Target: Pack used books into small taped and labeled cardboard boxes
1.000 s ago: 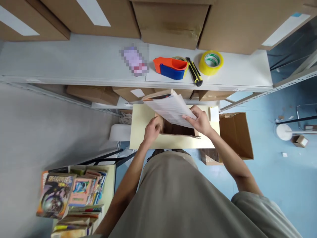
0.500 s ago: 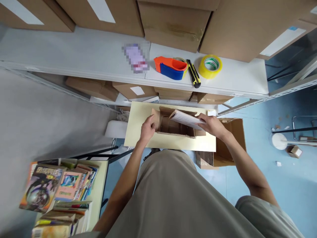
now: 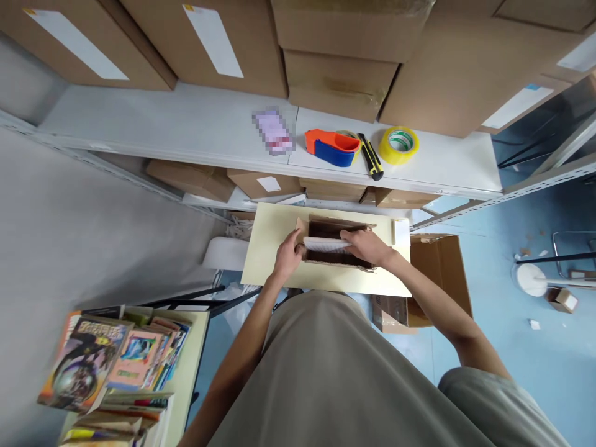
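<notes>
An open cardboard box (image 3: 336, 264) stands on the pale yellow table (image 3: 270, 223) in front of me. My left hand (image 3: 287, 254) is closed on the box's left end, with the fingers at its raised flap. Over the box opening, my right hand (image 3: 367, 246) grips a thin white book (image 3: 322, 244) by its right end. The book lies lengthwise along the box, edge up, its lower part inside the opening. My right fingertips are partly hidden behind it.
A shelf ahead carries an orange-and-blue tape dispenser (image 3: 333, 148), a box cutter (image 3: 371, 158), a yellow tape roll (image 3: 398, 146) and large cartons (image 3: 339, 84). Several books (image 3: 135, 360) lie on a side table at lower left. An open carton (image 3: 437, 273) stands right of the table.
My right hand has moved left and brought the book from a slant over the box's right side down into the opening. My left hand stays at the left end.
</notes>
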A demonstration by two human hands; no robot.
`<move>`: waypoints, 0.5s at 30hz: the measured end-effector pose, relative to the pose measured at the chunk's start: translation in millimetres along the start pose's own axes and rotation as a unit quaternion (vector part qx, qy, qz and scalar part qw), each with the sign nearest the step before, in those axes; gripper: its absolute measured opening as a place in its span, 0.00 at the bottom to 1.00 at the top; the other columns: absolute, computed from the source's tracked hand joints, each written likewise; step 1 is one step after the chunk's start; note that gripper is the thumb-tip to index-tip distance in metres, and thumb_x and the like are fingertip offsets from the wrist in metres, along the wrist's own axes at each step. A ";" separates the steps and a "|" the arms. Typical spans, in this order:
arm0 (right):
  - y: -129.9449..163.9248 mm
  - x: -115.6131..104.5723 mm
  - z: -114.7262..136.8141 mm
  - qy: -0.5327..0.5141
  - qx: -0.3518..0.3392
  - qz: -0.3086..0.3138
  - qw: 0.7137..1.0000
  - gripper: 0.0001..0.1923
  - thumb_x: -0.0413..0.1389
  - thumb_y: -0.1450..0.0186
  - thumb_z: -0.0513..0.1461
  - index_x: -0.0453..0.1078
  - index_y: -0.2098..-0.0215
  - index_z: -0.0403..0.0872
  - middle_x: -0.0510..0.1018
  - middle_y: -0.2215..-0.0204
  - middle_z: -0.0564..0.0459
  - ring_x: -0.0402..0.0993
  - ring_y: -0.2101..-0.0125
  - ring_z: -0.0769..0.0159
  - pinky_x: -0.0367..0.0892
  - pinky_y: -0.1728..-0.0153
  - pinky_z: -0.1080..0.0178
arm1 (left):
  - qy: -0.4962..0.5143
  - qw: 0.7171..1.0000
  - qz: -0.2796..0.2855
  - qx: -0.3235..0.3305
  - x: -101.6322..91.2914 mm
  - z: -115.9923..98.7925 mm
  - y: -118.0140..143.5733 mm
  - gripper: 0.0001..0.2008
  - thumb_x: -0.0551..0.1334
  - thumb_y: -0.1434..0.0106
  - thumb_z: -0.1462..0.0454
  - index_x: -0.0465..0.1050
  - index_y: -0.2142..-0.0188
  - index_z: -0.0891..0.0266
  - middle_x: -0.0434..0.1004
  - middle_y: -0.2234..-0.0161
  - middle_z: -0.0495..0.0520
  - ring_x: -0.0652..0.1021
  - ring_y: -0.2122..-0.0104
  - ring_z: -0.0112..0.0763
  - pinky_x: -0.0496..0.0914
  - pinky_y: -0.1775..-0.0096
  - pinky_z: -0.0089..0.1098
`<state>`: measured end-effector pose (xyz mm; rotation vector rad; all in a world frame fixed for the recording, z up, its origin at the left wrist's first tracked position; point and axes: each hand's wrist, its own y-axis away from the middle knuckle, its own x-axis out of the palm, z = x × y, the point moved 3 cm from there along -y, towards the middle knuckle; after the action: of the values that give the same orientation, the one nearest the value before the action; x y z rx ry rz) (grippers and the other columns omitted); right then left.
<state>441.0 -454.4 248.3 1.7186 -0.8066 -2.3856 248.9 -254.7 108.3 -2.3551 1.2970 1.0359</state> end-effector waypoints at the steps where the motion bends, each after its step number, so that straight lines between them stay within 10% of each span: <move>1: -0.5 1.4 1.9 -0.005 0.000 0.001 1.000 0.11 0.58 0.17 0.38 0.74 0.38 0.46 0.91 0.49 0.39 0.89 0.48 0.46 0.67 0.54 0.60 | 0.003 1.000 0.001 0.001 -0.3 1.0 0.5 0.36 0.61 0.29 0.74 0.73 0.24 0.57 0.79 0.27 0.62 0.81 0.29 0.51 0.73 0.25 0.51; 15: -44.5 69.6 -1.0 -0.107 0.048 0.055 0.992 0.08 0.64 0.19 0.39 0.77 0.44 0.45 0.90 0.50 0.41 0.86 0.51 0.52 0.64 0.57 0.62 | 0.031 0.999 -0.009 -0.033 -16.1 15.8 -1.6 0.32 0.60 0.28 0.72 0.75 0.26 0.64 0.81 0.28 0.64 0.84 0.33 0.51 0.77 0.29 0.47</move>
<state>426.7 -442.4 167.8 1.4215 -1.0329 -2.5235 237.3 -235.3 108.1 -2.4602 1.2798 1.0239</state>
